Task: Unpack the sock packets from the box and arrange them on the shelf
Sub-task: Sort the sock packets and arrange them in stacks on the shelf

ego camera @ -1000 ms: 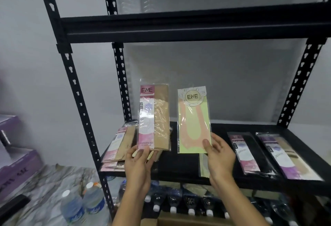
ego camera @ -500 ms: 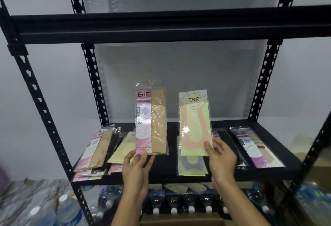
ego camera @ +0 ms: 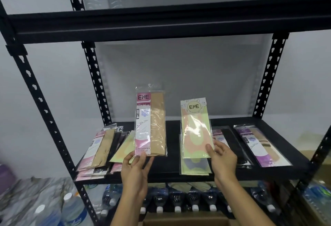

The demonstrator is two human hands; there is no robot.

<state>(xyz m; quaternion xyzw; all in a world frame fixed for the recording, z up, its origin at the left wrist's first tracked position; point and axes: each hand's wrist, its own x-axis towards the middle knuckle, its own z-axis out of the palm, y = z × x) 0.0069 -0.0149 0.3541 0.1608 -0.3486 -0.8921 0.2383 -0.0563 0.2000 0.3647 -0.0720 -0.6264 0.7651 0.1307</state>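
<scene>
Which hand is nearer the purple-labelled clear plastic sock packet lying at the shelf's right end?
Right. The right hand is just left of the purple-labelled clear plastic sock packet; the left hand is much farther left.

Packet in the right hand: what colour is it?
The packet is pale green with a peach sock shape; head view.

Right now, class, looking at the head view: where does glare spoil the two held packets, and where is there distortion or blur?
Head view: glare streaks cross the pink-and-tan packet in the left hand and the green packet in the right hand; both ENE logos read clearly. Head view: black uprights lean outward, wide-angle distortion; lower-left water bottles are blurred.
</scene>
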